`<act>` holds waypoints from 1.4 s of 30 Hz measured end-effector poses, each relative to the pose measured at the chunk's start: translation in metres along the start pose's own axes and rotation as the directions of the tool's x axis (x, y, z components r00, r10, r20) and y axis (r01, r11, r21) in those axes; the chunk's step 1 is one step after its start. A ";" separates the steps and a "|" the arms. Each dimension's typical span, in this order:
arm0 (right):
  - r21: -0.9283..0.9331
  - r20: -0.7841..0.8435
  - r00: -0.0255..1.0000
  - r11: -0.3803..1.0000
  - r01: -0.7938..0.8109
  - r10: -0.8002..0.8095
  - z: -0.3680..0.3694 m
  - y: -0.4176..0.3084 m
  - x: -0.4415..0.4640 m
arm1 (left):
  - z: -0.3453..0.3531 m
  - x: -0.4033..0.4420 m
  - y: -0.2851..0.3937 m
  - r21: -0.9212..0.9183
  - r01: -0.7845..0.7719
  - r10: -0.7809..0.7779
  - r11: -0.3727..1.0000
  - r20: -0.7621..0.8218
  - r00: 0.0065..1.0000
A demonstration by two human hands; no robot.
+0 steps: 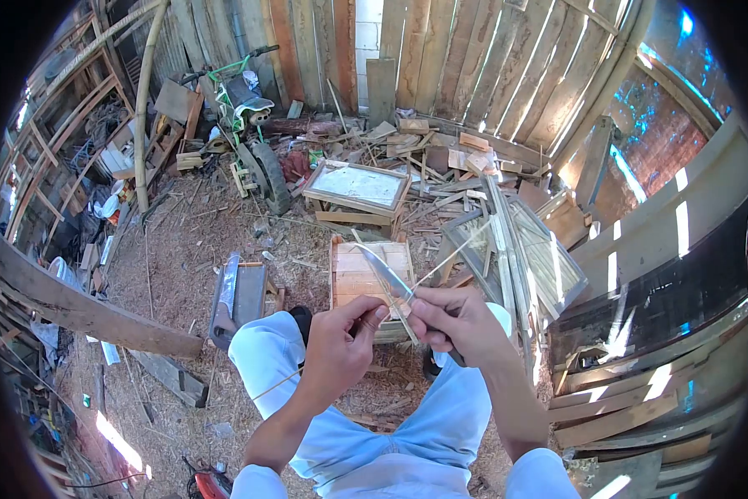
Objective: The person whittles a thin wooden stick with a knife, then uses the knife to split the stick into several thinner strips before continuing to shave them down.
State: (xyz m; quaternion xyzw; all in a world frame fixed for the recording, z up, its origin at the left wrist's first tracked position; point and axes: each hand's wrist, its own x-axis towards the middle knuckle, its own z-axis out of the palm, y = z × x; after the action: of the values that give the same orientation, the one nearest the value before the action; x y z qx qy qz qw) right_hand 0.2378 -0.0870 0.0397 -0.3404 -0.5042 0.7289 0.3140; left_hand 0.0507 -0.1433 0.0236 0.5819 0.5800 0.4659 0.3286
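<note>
Above pale blue trousers (274,345), the left hand (341,343) pinches thin, pale wooden strips (455,253); the right hand (464,326) curls around a silver-bladed knife (384,269) just beside them. Beyond sits a slatted wooden box (356,284); farther, a white-topped, wood-framed panel (357,184).

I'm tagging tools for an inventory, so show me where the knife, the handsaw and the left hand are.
Knife (386,272): head view, on the blade.
Handsaw (227,291): head view, on the blade.
Left hand (339,345): head view, on the middle of the hand.
</note>
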 end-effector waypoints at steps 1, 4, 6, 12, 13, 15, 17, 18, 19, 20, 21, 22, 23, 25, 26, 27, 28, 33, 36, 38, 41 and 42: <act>-0.016 -0.046 0.999 1.000 -0.007 0.006 -0.001 -0.003 -0.001 | -0.001 0.000 0.003 0.016 0.012 -0.012 1.000 0.006 1.000; 0.070 -0.144 0.989 0.997 0.038 -0.028 -0.013 -0.009 0.004 | -0.007 -0.003 0.005 0.025 0.034 -0.034 0.999 0.020 0.999; 0.115 -0.097 0.994 0.991 0.066 -0.055 -0.014 -0.011 0.004 | -0.007 -0.004 0.002 0.011 0.040 -0.040 0.999 0.033 0.999; 0.148 -0.082 0.996 0.988 0.048 -0.036 -0.020 -0.012 0.008 | -0.011 -0.001 -0.004 -0.021 0.022 -0.021 1.000 0.011 1.000; 0.168 -0.081 0.996 0.984 0.061 -0.048 -0.022 -0.014 0.010 | -0.012 -0.001 -0.006 -0.028 0.034 -0.034 0.999 0.004 0.999; 0.158 -0.118 0.992 0.985 0.067 -0.049 -0.021 -0.010 0.009 | -0.010 -0.001 -0.006 -0.041 0.041 -0.041 0.998 0.007 0.999; 0.113 -0.085 0.996 0.993 0.015 -0.005 -0.012 -0.010 0.009 | -0.009 0.000 -0.004 0.007 0.000 0.000 1.000 -0.020 1.000; 0.065 -0.046 0.998 0.997 -0.046 0.049 -0.009 -0.010 0.009 | -0.011 0.000 -0.003 0.009 -0.002 0.002 1.000 -0.017 1.000; 0.097 -0.004 1.000 0.995 -0.011 0.011 -0.020 -0.011 0.008 | -0.012 0.000 -0.002 0.019 0.003 -0.003 1.000 -0.013 1.000; 0.098 -0.003 1.000 0.995 -0.012 0.012 -0.030 -0.017 0.006 | -0.014 0.000 -0.001 0.031 0.009 -0.009 0.999 -0.012 1.000; 0.161 -0.048 0.998 0.986 0.036 -0.028 -0.038 -0.025 0.005 | -0.017 -0.001 -0.002 0.033 0.009 -0.009 0.999 -0.016 1.000; 0.222 -0.097 0.993 0.971 0.085 -0.064 -0.041 -0.029 0.005 | -0.019 -0.002 -0.003 0.034 0.020 -0.020 0.999 -0.005 1.000; 0.207 -0.116 0.991 0.974 0.091 -0.068 -0.038 -0.028 0.003 | -0.020 -0.003 -0.004 0.031 0.030 -0.031 0.999 0.010 0.999; 0.171 -0.144 0.988 0.981 0.086 -0.062 -0.033 -0.028 0.001 | -0.015 -0.002 -0.015 -0.004 -0.034 0.034 0.999 -0.042 0.999; 0.140 -0.165 0.985 0.987 0.078 -0.054 -0.032 -0.029 0.001 | -0.013 0.000 -0.018 -0.031 -0.098 0.094 0.995 -0.100 0.991; 0.150 -0.165 0.985 0.986 0.069 -0.044 -0.038 -0.028 0.001 | -0.015 0.000 -0.015 -0.028 -0.098 0.094 0.995 -0.099 0.991; 0.153 -0.163 0.986 0.986 0.069 -0.044 -0.046 -0.027 0.003 | -0.019 -0.001 -0.010 -0.002 -0.063 0.063 0.998 -0.056 0.996; 0.187 -0.354 0.925 0.959 0.214 -0.137 -0.065 -0.037 0.002 | -0.025 0.003 -0.025 -0.046 -0.071 0.064 0.996 -0.132 0.989; 0.147 -0.278 0.949 0.969 0.198 -0.152 -0.049 -0.027 -0.004 | -0.025 0.009 -0.019 0.036 0.025 -0.023 0.999 -0.045 0.999; -0.034 -0.128 0.991 0.998 0.044 -0.048 -0.025 -0.019 -0.001 | -0.018 0.013 -0.011 0.058 -0.004 0.005 0.998 -0.030 1.000; 0.034 -0.032 0.999 0.999 0.032 -0.031 -0.005 -0.009 0.007 | -0.010 0.011 -0.001 0.036 -0.053 0.053 0.998 -0.022 0.998; 0.038 -0.032 0.999 0.999 0.032 -0.031 -0.004 -0.010 0.006 | -0.011 0.010 0.001 0.038 -0.052 0.053 0.998 -0.020 0.998</act>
State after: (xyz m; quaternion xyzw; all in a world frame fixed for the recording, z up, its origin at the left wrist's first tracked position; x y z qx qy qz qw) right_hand 0.2388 -0.0766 0.0472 -0.3379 -0.4905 0.7278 0.3399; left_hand 0.0399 -0.1354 0.0299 0.5981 0.5767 0.4694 0.2990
